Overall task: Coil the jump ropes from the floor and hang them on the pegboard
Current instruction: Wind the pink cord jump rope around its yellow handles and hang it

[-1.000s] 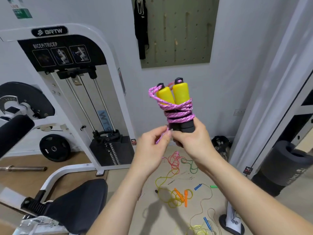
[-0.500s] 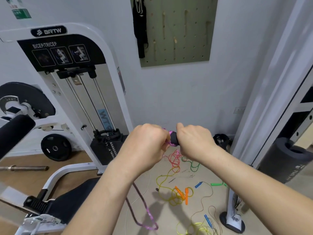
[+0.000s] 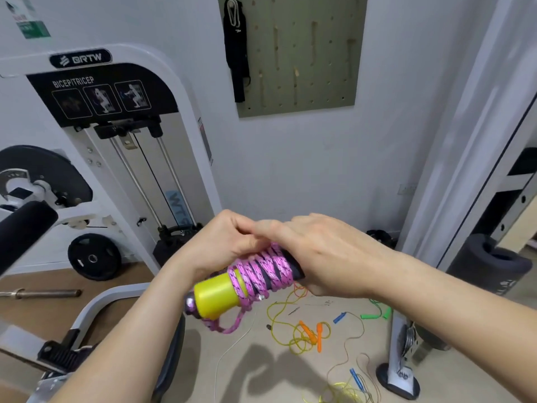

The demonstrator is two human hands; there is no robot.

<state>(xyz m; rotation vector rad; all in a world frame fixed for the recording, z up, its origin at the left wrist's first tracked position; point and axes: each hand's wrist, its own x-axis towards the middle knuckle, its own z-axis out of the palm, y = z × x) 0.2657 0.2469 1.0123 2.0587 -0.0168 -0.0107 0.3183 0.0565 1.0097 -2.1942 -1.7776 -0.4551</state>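
Since half a sec ago you've tipped the pink jump rope (image 3: 261,271) over. Its yellow handle end (image 3: 216,296) now aims at the lower left of the frame, and the long tail that hung toward the btm edge is gone; only a short loop dangles under the yellow end.

Your hands sit ctr frame, touching each other above the bundle. Your left hand (image 3: 223,245) has its fingers curled in on the far top of the wound cord, but the exact pinch is too blurred to tell. Your right hand (image 3: 325,257) wraps over the black grip end, fingers bent across it toward the left hand.

You're holding the bundle in the air, cord wound in crossing turns round the handles, well below the pegboard (image 3: 319,68) at top ctr. A black strap (image 3: 236,53) hangs on the board's left side.

On the floor (image 3: 290,382), lower right, lie a yellow rope w/ orange handles (image 3: 311,333), green handles (image 3: 370,316) and a blue handle (image 3: 338,317), all loose & uncoiled. A weight machine (image 3: 116,112) fills the left, w/ a weight plate (image 3: 93,257) low beside it.
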